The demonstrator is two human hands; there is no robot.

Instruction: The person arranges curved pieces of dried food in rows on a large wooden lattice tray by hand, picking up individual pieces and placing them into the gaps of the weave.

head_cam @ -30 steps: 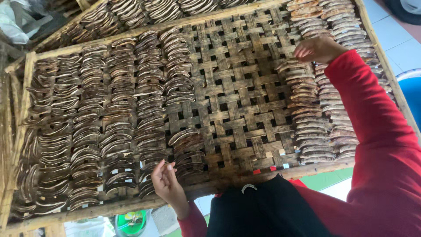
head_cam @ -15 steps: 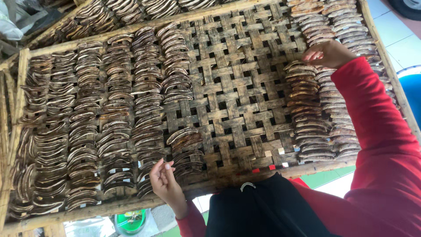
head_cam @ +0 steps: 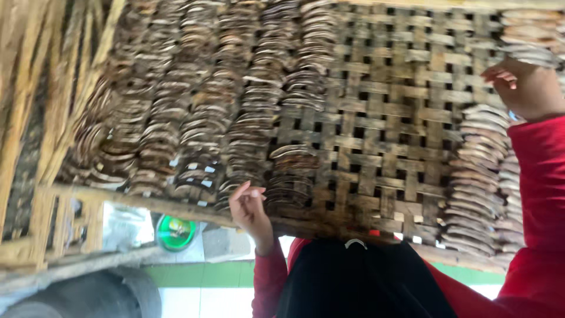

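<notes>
I saw the left hand [head_cam: 250, 206] at the near wooden rim of the flat woven bamboo drying tray [head_cam: 382, 135], fingers loosely curled, holding nothing | thin curved brown dried slices [head_cam: 291, 176] lay overlapped just beside it, columns running near-to-far | right hand [head_cam: 524, 88] farther off, fingers bent down over pale slices [head_cam: 482, 147], grip unclear

The woven tray [head_cam: 376, 118] is split bamboo, rough, dry and matt brown. The curved slices [head_cam: 200, 123] lying on it look leathery, with dull pale edges. The sleeve [head_cam: 538, 194] at the right of the frame is soft red cloth.
</notes>
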